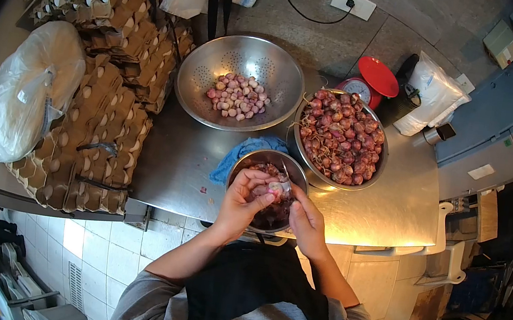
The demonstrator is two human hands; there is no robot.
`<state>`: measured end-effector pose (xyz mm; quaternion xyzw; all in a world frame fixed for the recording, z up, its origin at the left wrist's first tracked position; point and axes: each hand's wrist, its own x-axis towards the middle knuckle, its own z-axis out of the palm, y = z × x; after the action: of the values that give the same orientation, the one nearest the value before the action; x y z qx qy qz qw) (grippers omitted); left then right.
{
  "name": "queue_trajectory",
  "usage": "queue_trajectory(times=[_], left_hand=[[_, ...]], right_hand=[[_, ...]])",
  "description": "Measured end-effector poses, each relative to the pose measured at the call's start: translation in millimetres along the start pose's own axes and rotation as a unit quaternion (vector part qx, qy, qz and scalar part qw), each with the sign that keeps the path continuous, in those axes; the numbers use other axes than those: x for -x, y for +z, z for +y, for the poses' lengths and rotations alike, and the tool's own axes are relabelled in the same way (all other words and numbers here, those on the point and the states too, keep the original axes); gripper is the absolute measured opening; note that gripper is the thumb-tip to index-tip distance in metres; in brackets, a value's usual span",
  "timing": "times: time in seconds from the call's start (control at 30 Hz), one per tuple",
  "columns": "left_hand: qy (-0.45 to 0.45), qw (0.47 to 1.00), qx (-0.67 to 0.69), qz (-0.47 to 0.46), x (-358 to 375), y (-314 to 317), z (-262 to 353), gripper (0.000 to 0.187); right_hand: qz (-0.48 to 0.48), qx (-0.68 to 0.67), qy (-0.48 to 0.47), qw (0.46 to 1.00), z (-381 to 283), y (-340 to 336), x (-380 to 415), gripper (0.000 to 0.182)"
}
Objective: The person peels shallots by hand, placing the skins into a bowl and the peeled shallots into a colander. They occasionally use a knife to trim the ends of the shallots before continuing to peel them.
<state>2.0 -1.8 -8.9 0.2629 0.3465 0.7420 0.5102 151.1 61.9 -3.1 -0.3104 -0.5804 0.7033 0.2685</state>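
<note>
Over a small steel bowl point(235, 169) with dark red skins inside, my left hand point(239, 202) pinches a partly peeled pinkish shallot point(276, 189). My right hand point(306, 221) is closed beside it on a small knife point(285, 170), whose thin blade points up and away; the handle is hidden by the fingers. Behind the small bowl, peeled shallots point(237, 95) lie in a large steel colander point(191, 90). To the right, a steel bowl point(383, 166) is heaped with unpeeled red shallots point(342, 135). A blue cloth point(227, 164) lies crumpled against the small bowl.
The steel table point(385, 212) carries these bowls. Stacked egg trays point(95, 132) and a tied plastic bag point(35, 92) crowd the left. A red scale point(378, 79) and white plastic bags point(430, 95) stand at the back right. A power socket point(353, 4) is on the wall.
</note>
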Motion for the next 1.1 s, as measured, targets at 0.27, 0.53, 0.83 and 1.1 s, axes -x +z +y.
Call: queue_trajectory(times=[0.27, 0.53, 0.83, 1.1], left_hand=[[-0.094, 0.989, 0.115, 0.006, -2, 1, 6, 0.024], [-0.043, 0.995, 0.069, 0.061, -2, 2, 2, 0.021], [-0.028, 0.998, 0.018, 0.056, 2, -1, -2, 0.020], [-0.076, 0.991, 0.098, 0.041, 2, 7, 10, 0.018]], right_hand=[[-0.012, -0.020, 0.004, 1.000, -3, -3, -2, 0.041], [-0.051, -0.003, 0.032, 0.998, 4, 5, 7, 0.046], [-0.025, 0.000, -0.033, 0.999, 13, 11, 0, 0.041], [-0.017, -0.078, 0.020, 0.997, -1, 3, -3, 0.040]])
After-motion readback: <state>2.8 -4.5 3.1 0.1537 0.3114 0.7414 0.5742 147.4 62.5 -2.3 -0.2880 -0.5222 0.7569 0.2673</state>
